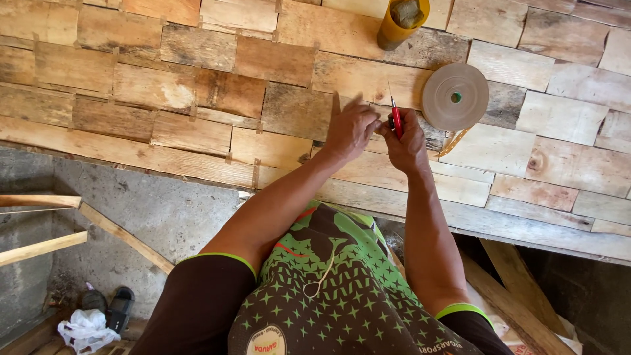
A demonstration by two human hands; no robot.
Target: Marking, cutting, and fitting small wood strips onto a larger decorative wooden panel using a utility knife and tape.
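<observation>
My right hand (406, 139) grips a red-handled cutter (396, 120) with its thin blade pointing up over the patchwork sheet of wood veneer pieces (197, 98). My left hand (350, 129) rests just left of it, fingers bent and touching the veneer by the blade. A roll of brown tape (455, 96) lies flat right of my hands, its loose end (452, 142) trailing down toward my right wrist.
A yellow cup (397, 20) holding a sponge-like block stands at the top edge. The veneer sheet lies on a wooden bench whose front edge runs below my hands. Down left are concrete floor, wooden slats (39, 223), sandals (108, 306) and a white bag (85, 329).
</observation>
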